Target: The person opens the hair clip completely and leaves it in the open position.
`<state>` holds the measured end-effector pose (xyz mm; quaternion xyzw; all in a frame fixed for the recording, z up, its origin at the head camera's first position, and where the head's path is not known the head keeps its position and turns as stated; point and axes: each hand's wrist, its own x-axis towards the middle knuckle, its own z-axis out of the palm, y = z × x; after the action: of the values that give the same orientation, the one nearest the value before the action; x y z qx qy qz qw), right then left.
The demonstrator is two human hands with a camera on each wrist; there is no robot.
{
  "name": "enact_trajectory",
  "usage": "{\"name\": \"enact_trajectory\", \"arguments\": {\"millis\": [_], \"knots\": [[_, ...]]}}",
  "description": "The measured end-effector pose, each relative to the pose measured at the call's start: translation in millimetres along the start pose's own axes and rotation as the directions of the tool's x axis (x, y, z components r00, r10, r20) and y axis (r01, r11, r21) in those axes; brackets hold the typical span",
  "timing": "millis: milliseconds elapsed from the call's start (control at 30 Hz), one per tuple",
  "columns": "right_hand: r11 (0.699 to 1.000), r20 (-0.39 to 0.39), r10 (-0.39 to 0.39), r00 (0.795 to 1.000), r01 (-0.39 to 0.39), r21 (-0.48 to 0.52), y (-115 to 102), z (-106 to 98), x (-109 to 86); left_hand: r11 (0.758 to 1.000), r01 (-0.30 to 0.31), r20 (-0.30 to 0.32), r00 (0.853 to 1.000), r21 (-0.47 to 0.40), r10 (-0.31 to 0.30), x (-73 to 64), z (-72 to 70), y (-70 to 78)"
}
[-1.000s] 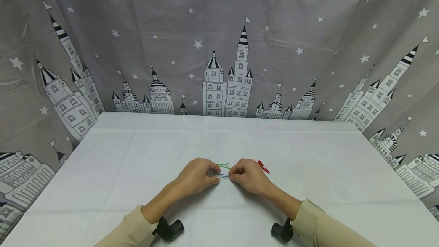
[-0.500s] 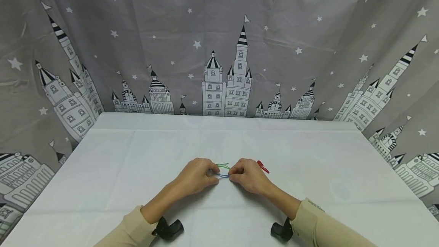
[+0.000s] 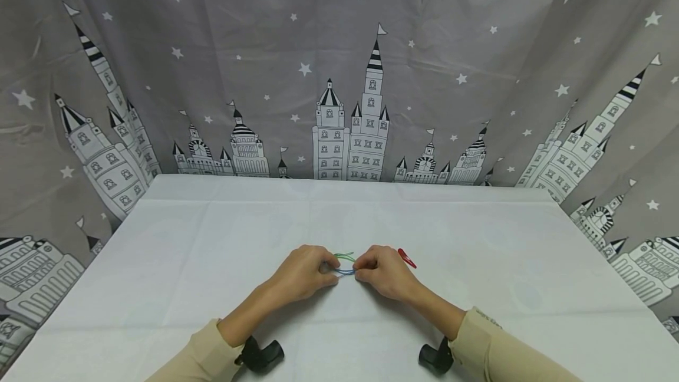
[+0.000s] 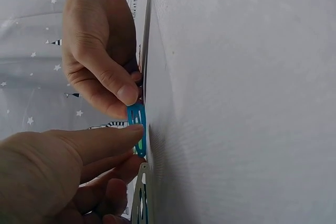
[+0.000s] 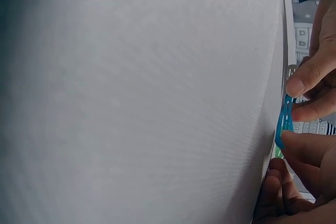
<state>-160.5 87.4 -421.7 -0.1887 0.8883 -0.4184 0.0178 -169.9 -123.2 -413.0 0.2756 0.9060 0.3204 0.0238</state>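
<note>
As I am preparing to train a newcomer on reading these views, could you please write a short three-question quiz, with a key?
1. What colour is the clip held between the left hand and the right hand?
2. True or false: the red clip lies closer to the right hand than to the left hand.
3. In the head view, the green item lies where, relative to the held clip?
A. Nearer the person
B. Farther from the person
C. Hidden beneath it

Key: 1. Blue. 2. True. 3. B.
</note>
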Motion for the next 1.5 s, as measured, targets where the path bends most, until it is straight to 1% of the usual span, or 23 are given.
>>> {"name": "enact_trajectory", "arguments": {"millis": [267, 467, 567, 767, 867, 1033, 1300, 1500], "knots": [[0.999, 0.008, 0.008, 1.000, -0.009, 0.032, -1, -1, -1.2, 1.000, 0.005, 0.003, 1.000, -0.008, -0.005, 0.9, -2.0, 0.5], [0.999, 0.010, 0.010, 1.000, -0.010, 0.039, -1, -1, -1.7, 0.999, -0.006, -0.004, 1.000, -0.033, 0.006, 1.7, -2.9, 0.3], [0.998, 0.006, 0.017, 1.000, -0.017, 0.054, -1, -2, -1.8, 0.999, -0.010, -0.014, 1.000, -0.044, 0.010, 2.3, -4.8, 0.8], [0.995, -0.005, 0.027, 1.000, -0.027, 0.096, -1, -5, -2.3, 0.997, 0.006, -0.056, 0.998, -0.072, -0.010, 3.9, -9.7, 2.5], [0.993, -0.009, 0.033, 0.999, -0.032, 0.110, -2, -8, -3.1, 0.997, 0.006, -0.071, 0.997, -0.072, -0.011, 4.8, -10.7, 3.9], [0.991, -0.011, 0.026, 1.000, -0.024, 0.132, -4, -15, -4.5, 0.996, 0.009, -0.074, 0.997, -0.089, -0.016, 6.2, -10.4, 7.2], [0.992, 0.003, 0.023, 1.000, -0.023, 0.125, -4, -30, -13.6, 0.982, -0.014, -0.047, 0.999, -0.187, 0.006, 9.3, -7.8, 12.9], [0.994, -0.030, 0.015, 0.999, -0.011, 0.112, 4, -47, -25.5, 0.982, -0.028, -0.041, 0.999, -0.189, 0.020, 12.5, -4.7, 17.5]]}}
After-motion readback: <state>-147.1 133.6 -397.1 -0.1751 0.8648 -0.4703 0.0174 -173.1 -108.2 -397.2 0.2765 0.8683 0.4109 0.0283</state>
